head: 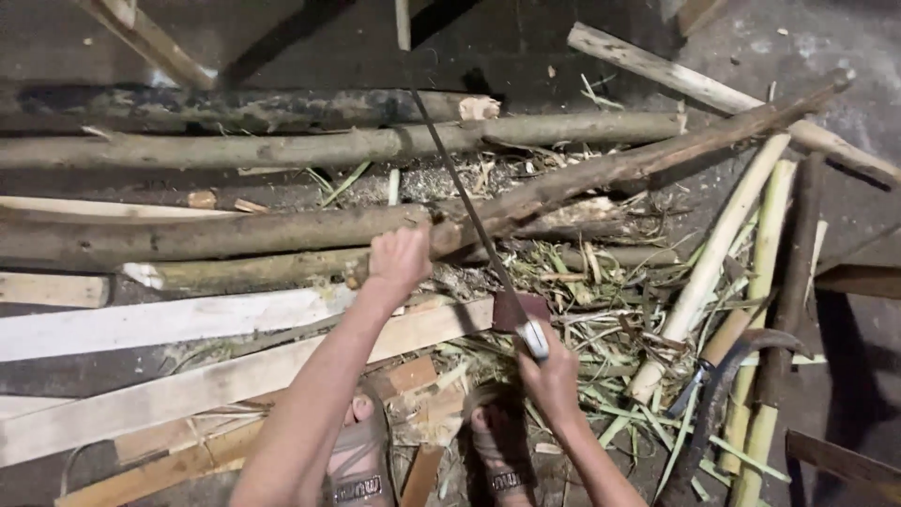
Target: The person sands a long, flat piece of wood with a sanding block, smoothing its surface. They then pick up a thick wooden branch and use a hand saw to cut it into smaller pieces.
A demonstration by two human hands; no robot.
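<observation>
Down on the dark floor amid wood scraps, the left hand [399, 260] wraps its fingers tight around a long brown rough-barked branch [601, 169], gripping it at its near end while the far end runs up to the right. The right hand [552, 376] is closed in a fist about the pale handle of a thin dark-bladed hand saw [469, 216], whose blade slants up and away, crossing the branch just right of the left hand and touching it there. Beneath the branch lie grey-brown round logs [282, 145], side by side. Flat pale wooden planks [188, 319] lie nearer, by two sandalled feet [361, 441]. To the right, pale yellow-green peeled stalks [713, 253] lean together, a curved dark metal sickle [723, 376] resting across them, with green shavings scattered around.
</observation>
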